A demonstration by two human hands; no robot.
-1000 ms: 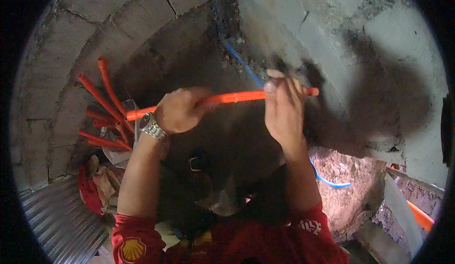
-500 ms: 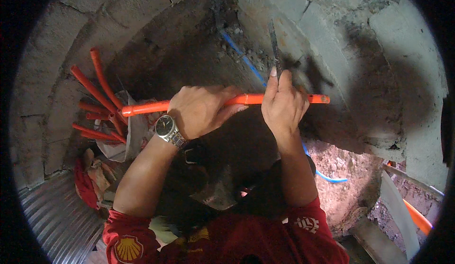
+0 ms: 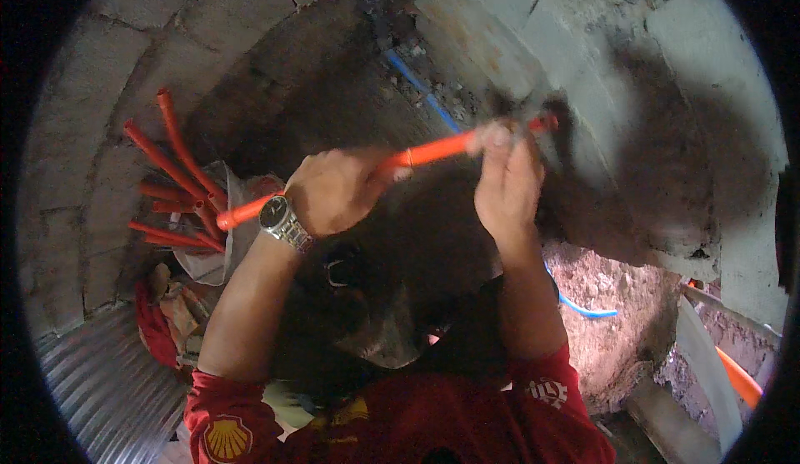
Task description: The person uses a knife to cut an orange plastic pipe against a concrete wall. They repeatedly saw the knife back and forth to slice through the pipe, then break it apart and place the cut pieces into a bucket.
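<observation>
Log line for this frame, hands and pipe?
left hand: grips orange pipe | right hand: on pipe near wall | spare pipes: left

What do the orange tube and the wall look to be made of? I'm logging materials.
Orange tube: probably plastic conduit, smooth, evenly coloured, slight sheen. Wall: seemingly concrete or stone blocks, rough, matte grey, with visible joints. Both hands, left hand and right hand, grip the tube.

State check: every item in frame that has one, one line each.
Orange pipe: held in both hands, tilted up to the right, far end at the block wall.
Left hand: fist closed around the pipe.
Right hand: gripping the pipe near its far end.
Spare orange pipes: bundled, leaning at the wall.
Blue pipe: lying loose on rubble.
</observation>
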